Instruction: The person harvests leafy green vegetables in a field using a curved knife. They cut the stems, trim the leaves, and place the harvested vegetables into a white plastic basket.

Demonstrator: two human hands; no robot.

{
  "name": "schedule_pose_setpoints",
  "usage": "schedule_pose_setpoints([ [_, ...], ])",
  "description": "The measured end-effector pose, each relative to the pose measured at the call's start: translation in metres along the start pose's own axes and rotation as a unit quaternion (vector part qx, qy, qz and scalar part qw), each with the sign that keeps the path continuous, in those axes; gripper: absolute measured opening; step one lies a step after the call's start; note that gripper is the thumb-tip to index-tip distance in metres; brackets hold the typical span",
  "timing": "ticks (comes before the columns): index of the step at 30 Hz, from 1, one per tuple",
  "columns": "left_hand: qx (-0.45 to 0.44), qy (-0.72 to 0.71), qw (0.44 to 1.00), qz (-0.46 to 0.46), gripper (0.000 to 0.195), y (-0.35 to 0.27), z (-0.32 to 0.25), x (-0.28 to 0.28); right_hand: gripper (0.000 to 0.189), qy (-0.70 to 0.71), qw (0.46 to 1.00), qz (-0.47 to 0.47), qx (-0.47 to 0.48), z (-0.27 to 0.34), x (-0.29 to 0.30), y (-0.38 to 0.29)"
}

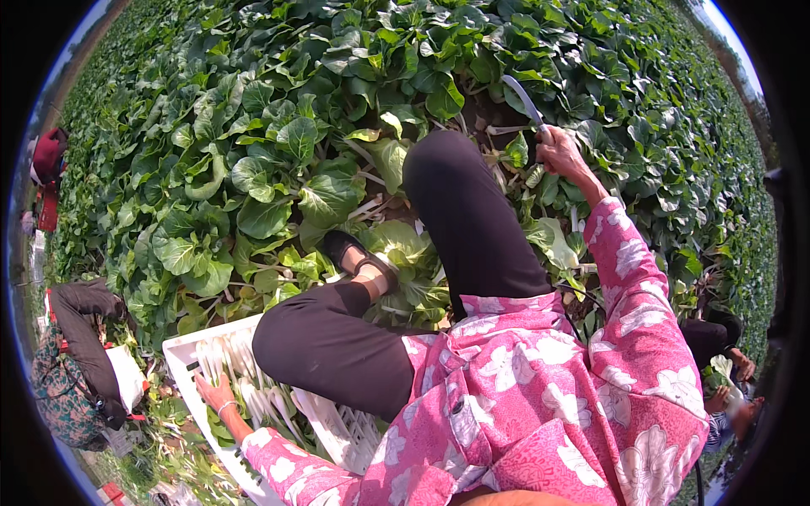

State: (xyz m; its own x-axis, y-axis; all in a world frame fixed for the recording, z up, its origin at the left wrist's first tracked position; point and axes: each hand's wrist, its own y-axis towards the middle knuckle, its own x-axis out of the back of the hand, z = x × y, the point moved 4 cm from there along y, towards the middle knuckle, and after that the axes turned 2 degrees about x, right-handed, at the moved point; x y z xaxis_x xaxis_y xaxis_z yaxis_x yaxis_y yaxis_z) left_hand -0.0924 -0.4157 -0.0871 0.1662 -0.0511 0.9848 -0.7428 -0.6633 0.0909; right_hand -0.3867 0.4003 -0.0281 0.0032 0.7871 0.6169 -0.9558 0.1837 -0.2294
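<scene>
My right hand (559,150) is closed around the handle of a curved harvesting knife (524,100), its blade pointing up and left over the leafy plants. Down at the lower left, my left hand (215,393) reaches into a white plastic crate (183,339), at the white stalks of cut leafy greens (259,400) laid in it. Its fingers are spread; whether they grip a stalk is hard to tell. Rooted leafy greens (332,190) with broad green leaves and pale stems stand in front of me.
My shoe (351,253) rests among the plants and loose yellowish leaves. A person in a patterned top (57,386) is at the far left, with another in a dark red garment (50,155) above. At the lower right, another person's hands (728,386) hold a cut plant.
</scene>
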Motion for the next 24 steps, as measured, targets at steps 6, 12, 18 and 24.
schedule_pose_setpoints([
  [6,0.047,-0.282,0.958,-0.036,0.058,0.017,-0.109,0.073,0.02,0.035,0.999,0.029,0.006,-0.053,-0.029,0.059],
  [12,-0.382,-0.145,0.912,0.033,0.053,0.049,-0.466,0.098,0.022,0.07,0.994,0.074,-0.029,-0.074,-0.059,0.126],
  [18,-0.738,-0.146,0.658,0.028,0.034,-0.05,-0.792,-0.058,0.019,0.124,0.967,0.188,-0.12,-0.079,-0.086,0.186],
  [24,-0.675,0.024,0.731,-0.101,0.012,-0.017,-0.876,-0.147,0.018,0.141,0.973,0.167,-0.079,-0.088,-0.108,0.243],
])
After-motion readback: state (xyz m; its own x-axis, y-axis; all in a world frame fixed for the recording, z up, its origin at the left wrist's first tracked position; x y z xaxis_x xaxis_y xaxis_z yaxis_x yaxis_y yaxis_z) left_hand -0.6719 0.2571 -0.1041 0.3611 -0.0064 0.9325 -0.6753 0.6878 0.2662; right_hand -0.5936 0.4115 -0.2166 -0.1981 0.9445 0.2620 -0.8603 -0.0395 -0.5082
